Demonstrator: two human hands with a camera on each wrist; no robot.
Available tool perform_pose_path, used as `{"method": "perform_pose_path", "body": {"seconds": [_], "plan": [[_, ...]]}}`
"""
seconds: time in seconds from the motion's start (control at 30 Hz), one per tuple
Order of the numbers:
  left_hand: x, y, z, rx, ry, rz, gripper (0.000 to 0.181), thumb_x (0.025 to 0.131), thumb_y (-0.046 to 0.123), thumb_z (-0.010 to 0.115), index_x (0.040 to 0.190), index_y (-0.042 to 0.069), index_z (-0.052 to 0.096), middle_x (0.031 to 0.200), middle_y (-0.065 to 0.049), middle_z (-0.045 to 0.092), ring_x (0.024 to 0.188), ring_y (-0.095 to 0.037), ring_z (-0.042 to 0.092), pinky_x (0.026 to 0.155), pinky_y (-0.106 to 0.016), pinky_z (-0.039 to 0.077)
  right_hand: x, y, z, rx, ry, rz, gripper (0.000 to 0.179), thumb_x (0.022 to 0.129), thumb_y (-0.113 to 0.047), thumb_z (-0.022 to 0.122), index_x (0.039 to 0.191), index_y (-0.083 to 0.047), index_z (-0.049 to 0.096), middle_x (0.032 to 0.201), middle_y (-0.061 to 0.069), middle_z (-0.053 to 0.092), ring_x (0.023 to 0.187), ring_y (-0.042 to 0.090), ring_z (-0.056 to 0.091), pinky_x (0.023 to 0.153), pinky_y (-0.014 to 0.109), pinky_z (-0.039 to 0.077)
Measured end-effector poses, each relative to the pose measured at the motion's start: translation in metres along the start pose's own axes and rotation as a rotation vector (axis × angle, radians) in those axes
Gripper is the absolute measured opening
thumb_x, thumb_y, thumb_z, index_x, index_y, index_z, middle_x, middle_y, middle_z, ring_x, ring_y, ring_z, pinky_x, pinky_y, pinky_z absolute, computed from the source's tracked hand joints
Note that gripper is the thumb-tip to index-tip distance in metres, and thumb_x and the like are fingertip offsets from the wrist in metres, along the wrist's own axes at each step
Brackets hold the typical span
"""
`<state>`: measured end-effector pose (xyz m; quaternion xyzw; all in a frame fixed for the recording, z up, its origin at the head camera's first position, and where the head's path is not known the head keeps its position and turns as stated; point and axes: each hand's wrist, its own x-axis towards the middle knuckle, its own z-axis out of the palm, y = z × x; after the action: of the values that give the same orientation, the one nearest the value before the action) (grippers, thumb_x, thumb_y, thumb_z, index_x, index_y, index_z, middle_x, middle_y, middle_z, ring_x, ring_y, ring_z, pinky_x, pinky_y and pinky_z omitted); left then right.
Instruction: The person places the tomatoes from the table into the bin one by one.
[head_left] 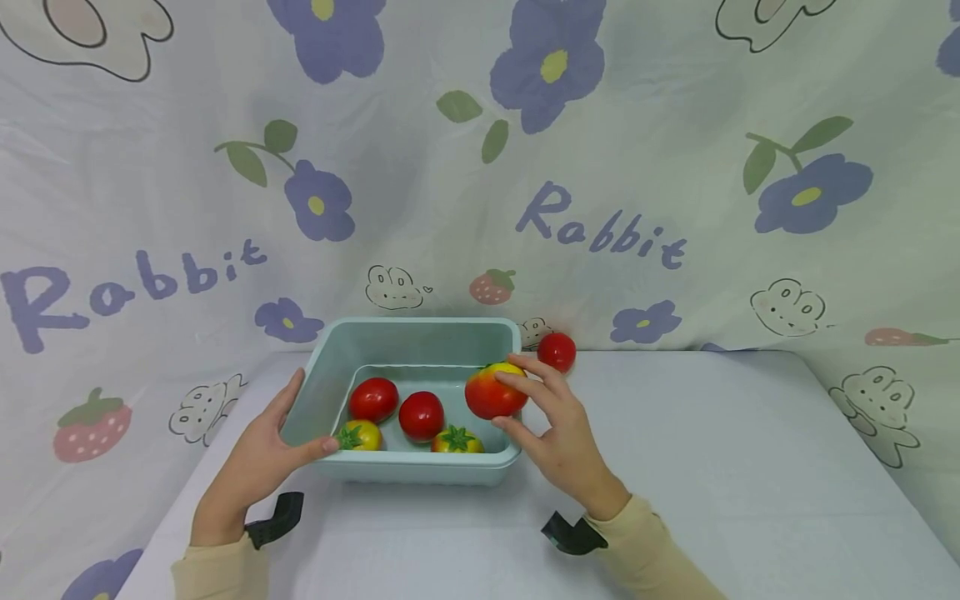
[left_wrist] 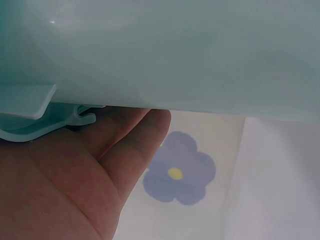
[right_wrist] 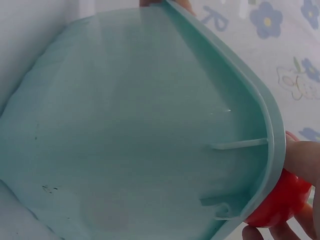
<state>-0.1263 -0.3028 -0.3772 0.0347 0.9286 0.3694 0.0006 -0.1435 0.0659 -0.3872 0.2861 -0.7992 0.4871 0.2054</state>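
A pale blue-green plastic bin (head_left: pixel 420 468) stands at the table's left part. My left hand (head_left: pixel 258 454) holds its left side, thumb over the front corner and fingers along the outer wall; the left wrist view shows the fingers beside that wall (left_wrist: pixel 175 55). Over the bin's right edge, my right hand (head_left: pixel 562 425) pinches a red-and-yellow tomato (head_left: pixel 491 396) between thumb and fingertips. In the right wrist view, its red side (right_wrist: pixel 280 205) shows past the rim. Inside lie two red tomatoes (head_left: pixel 422 417) and two yellowish ones with green leafy tops (head_left: pixel 457 440).
Another red tomato (head_left: pixel 557 352) lies on the table behind the bin's right back corner. White cloth covers the table (head_left: pixel 712 467). A printed curtain (head_left: pixel 637 167) with flowers and rabbits hangs along the back and left side.
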Motion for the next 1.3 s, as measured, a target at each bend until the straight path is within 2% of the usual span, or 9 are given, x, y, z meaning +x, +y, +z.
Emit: {"method": "perform_pose_path", "body": {"seconds": [0.17, 0.47, 0.7, 0.83, 0.93, 1.13, 1.3], "plan": [[0.000, 0.000, 0.000, 0.003, 0.000, 0.000, 0.102, 0.078, 0.035, 0.073, 0.150, 0.023, 0.001, 0.151, -0.021, 0.016, 0.127, -0.048, 0.029, 0.090, -0.071, 0.029, 0.000, 0.000, 0.000, -0.015, -0.003, -0.022, 0.052, 0.079, -0.018, 0.074, 0.128, -0.021, 0.056, 0.139, 0.000, 0.043, 0.126, 0.017, 0.040, 0.090, 0.033, 0.048], [0.001, -0.002, 0.001, 0.008, 0.005, 0.003, 0.102, 0.078, 0.035, 0.073, 0.150, 0.022, 0.001, 0.151, -0.021, 0.016, 0.127, -0.048, 0.028, 0.090, -0.072, 0.029, 0.001, 0.006, -0.003, -0.026, 0.045, -0.058, 0.055, 0.077, -0.011, 0.075, 0.128, -0.019, 0.055, 0.137, 0.003, 0.045, 0.125, 0.019, 0.042, 0.091, 0.040, 0.048], [0.000, 0.000, 0.000, 0.000, 0.004, 0.012, 0.102, 0.078, 0.034, 0.073, 0.150, 0.021, 0.002, 0.151, -0.021, 0.016, 0.127, -0.048, 0.029, 0.091, -0.071, 0.029, 0.003, 0.014, -0.006, -0.004, 0.063, -0.016, 0.053, 0.077, -0.010, 0.075, 0.126, -0.014, 0.056, 0.135, 0.007, 0.047, 0.122, 0.022, 0.045, 0.091, 0.038, 0.049], [0.000, 0.001, 0.000, 0.003, -0.002, 0.003, 0.102, 0.079, 0.035, 0.072, 0.150, 0.021, 0.000, 0.151, -0.021, 0.016, 0.127, -0.048, 0.028, 0.090, -0.071, 0.029, 0.008, 0.005, -0.013, 0.001, 0.087, 0.018, 0.050, 0.077, -0.002, 0.073, 0.124, -0.004, 0.056, 0.131, 0.016, 0.049, 0.118, 0.027, 0.048, 0.091, 0.040, 0.048], [0.000, 0.001, 0.000, 0.003, -0.002, -0.004, 0.102, 0.079, 0.036, 0.072, 0.150, 0.022, 0.000, 0.151, -0.021, 0.016, 0.126, -0.048, 0.029, 0.090, -0.071, 0.030, 0.011, 0.001, -0.018, -0.002, 0.109, 0.039, 0.048, 0.077, 0.001, 0.072, 0.122, 0.000, 0.055, 0.129, 0.016, 0.050, 0.117, 0.027, 0.049, 0.091, 0.041, 0.048], [0.000, 0.001, 0.002, 0.012, -0.002, -0.010, 0.102, 0.079, 0.038, 0.071, 0.150, 0.023, -0.001, 0.152, -0.019, 0.014, 0.128, -0.048, 0.027, 0.090, -0.072, 0.029, 0.009, 0.039, -0.018, -0.053, 0.149, 0.061, 0.049, 0.078, -0.008, 0.074, 0.124, -0.008, 0.057, 0.132, 0.009, 0.049, 0.121, 0.023, 0.046, 0.091, 0.037, 0.048], [0.001, 0.000, 0.003, 0.013, -0.006, -0.011, 0.102, 0.079, 0.038, 0.071, 0.149, 0.024, -0.001, 0.152, -0.019, 0.014, 0.128, -0.048, 0.026, 0.090, -0.072, 0.029, 0.008, 0.060, -0.023, -0.071, 0.177, 0.071, 0.052, 0.079, -0.011, 0.074, 0.127, -0.014, 0.055, 0.134, 0.004, 0.048, 0.119, 0.020, 0.048, 0.086, 0.042, 0.051]]}}
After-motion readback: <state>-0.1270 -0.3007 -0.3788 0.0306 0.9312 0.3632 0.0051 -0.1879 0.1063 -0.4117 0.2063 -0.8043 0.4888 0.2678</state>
